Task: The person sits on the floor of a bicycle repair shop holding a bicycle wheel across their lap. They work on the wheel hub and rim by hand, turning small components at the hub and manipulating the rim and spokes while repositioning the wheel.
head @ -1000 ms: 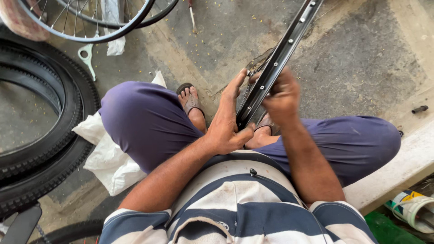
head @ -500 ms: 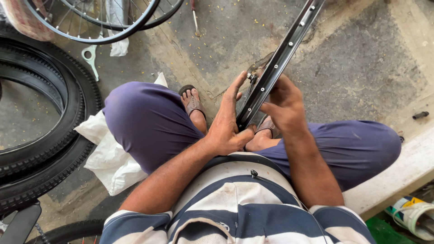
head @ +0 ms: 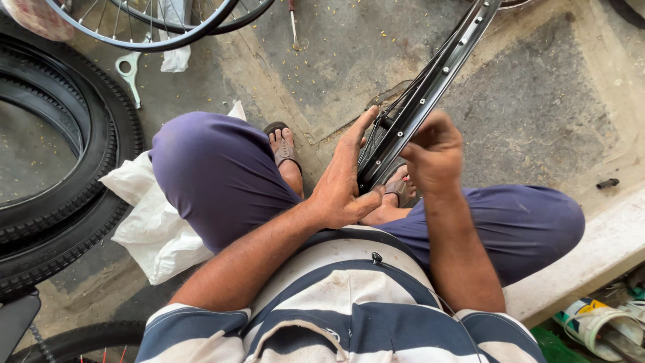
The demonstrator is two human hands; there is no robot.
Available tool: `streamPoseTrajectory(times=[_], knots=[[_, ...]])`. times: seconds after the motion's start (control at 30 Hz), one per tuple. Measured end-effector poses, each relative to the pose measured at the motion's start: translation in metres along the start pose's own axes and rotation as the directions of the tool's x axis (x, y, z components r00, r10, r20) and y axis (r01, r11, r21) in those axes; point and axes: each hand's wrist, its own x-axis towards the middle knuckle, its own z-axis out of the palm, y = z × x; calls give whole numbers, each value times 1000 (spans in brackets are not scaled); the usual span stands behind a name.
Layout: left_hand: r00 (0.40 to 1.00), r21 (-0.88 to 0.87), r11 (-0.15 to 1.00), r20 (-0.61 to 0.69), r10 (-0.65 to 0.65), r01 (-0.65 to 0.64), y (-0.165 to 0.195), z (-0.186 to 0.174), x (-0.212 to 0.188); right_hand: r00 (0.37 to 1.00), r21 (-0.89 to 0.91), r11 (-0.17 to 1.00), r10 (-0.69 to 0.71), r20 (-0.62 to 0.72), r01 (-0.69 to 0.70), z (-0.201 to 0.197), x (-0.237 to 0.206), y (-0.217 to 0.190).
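A black bicycle wheel rim [head: 437, 74] with spoke holes stands on edge between my knees, running from my feet up to the top right. My left hand [head: 346, 178] lies flat against its left side, thumb hooked under the lower end. My right hand [head: 433, 151] is closed with its fingers pinched at the rim's right edge; what they pinch is hidden. Thin spokes [head: 403, 101] show along the rim's left side. I sit in purple trousers and sandals on a concrete floor.
Two black tyres [head: 64, 195] lie stacked at the left. A spoked wheel [head: 144, 30] rests at the top left, with a pale flat spanner [head: 127, 74] beside it. A white bag [head: 154, 228] lies under my left thigh. A concrete kerb [head: 591, 249] runs at the right.
My right hand has slid slightly down and right along the rim. My left hand stays pressed on the rim. The view has shifted a little.
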Motion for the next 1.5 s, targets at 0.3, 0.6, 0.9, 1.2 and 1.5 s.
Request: streamPoseTrajectory(times=[0.3,0.6,0.9,1.2,1.5], knots=[[997,47,997,-31,64,-62,-1,3,1,997,218,976,-23,76,6,-1,-3,1],[997,39,997,-37,61,-60,-1,3,1,999,164,986,45,-28,-40,5,-1,-7],[995,61,995,-51,85,-81,-3,4,0,999,176,984,-30,14,27,-15,-1,14],[995,66,996,-76,66,-61,-1,10,0,1000,-3,1000,29,10,-29,-8,-5,5],[996,51,996,-38,82,-80,0,8,0,999,-142,990,-16,51,23,-16,-6,13]])
